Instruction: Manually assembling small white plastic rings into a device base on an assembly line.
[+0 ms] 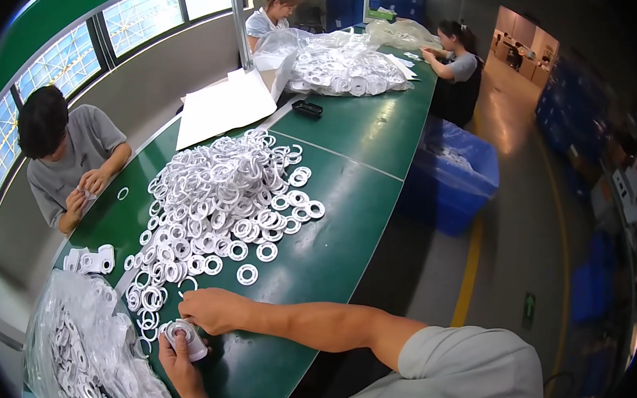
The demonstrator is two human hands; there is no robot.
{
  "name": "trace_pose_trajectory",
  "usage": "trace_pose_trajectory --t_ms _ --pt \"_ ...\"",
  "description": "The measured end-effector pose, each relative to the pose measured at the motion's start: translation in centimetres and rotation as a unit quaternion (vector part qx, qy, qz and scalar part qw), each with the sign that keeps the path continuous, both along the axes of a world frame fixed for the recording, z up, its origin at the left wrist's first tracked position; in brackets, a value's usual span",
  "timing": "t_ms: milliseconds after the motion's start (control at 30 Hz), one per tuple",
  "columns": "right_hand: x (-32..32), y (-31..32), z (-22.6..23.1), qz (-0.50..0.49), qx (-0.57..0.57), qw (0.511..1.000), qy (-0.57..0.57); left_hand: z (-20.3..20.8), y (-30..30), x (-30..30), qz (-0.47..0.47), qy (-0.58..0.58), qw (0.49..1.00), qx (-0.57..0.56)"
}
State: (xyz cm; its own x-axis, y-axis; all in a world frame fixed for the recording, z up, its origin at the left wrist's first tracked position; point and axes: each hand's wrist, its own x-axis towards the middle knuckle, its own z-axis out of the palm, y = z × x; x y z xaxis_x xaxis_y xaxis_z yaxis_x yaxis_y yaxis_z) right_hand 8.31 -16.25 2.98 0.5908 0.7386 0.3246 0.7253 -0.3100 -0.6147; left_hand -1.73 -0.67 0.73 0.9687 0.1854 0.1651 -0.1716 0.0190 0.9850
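My left hand (180, 365) grips a white plastic part (197, 350) with a round opening, the thumb reaching over that opening. Just above it, my right hand (214, 310) is closed, knuckles up, and its fingertips are mostly hidden; I cannot make out what they hold. A thin white ring (188, 283) shows right beside its fingers. Beyond both hands spreads a big heap of white plastic rings (219, 180), with single flat rings (247, 274) scattered along its near edge.
A clear plastic bag of white parts (76, 329) stands at the left, with several white parts (91, 260) behind it. A co-worker (75, 157) sits across the green table (329, 260). Farther off are white sheets (228, 109), a black tray (307, 108), bagged parts (344, 66) and a blue bin (447, 187).
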Motion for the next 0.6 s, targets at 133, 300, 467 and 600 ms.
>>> trace_pose_trajectory --t_ms 133,300,467,600 --pt "0.3 -0.5 0.9 -0.032 0.196 0.975 0.102 0.2 -0.9 -0.4 0.048 0.016 0.975 -0.218" --pt "-0.6 -0.5 -0.3 0.040 0.262 0.859 0.437 -0.9 -1.8 -0.5 0.100 -0.067 0.910 -0.396" --pt "-0.6 1.7 -1.4 0.052 0.296 0.844 0.445 -1.6 -1.1 -0.8 0.060 -0.060 0.934 -0.347" --pt "1.2 -0.6 -0.4 -0.085 0.287 0.867 0.398 -1.6 -2.5 0.8 0.115 0.014 0.946 -0.303"
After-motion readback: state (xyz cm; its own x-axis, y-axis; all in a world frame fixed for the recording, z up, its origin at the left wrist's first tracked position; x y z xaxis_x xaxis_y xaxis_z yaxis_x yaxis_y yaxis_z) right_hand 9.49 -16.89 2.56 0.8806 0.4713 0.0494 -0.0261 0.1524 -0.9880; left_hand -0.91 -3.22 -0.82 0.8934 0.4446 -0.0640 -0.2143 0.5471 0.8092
